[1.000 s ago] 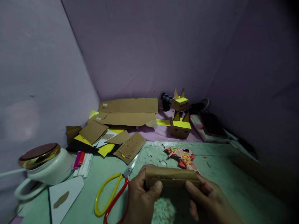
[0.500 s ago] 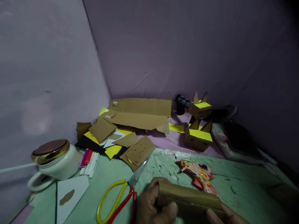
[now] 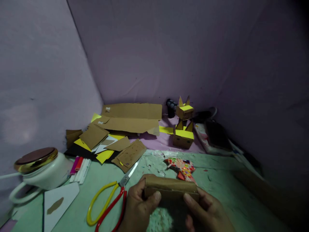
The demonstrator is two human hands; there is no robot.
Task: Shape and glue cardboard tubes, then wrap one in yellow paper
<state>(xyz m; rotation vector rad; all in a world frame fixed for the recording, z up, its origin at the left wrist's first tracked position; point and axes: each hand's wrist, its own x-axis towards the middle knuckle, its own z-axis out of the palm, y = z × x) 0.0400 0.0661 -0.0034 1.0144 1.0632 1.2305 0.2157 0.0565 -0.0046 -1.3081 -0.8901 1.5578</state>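
A folded brown cardboard piece (image 3: 171, 186) is held level near the bottom middle. My left hand (image 3: 141, 204) grips its left end, thumb on the near face and fingers behind. At the right end my right hand (image 3: 207, 207) pinches it the same way. Scissors (image 3: 123, 180) with one yellow and one red handle lie beside my left hand, blades pointing away. Just beyond the held cardboard is a glue gun (image 3: 182, 167) with a colourful floral pattern.
At the left stand a white mug (image 3: 48, 170) with a gold-rimmed lid and several markers (image 3: 80, 169). Cardboard and yellow scraps (image 3: 94, 137) lie farther back. Two small cardboard boxes with pointed ears (image 3: 183, 138) and a dark phone (image 3: 217, 135) are at the back right.
The view has shifted right, so the things on the table appear farther left. The cardboard appears higher and more level, and more of my right hand shows.
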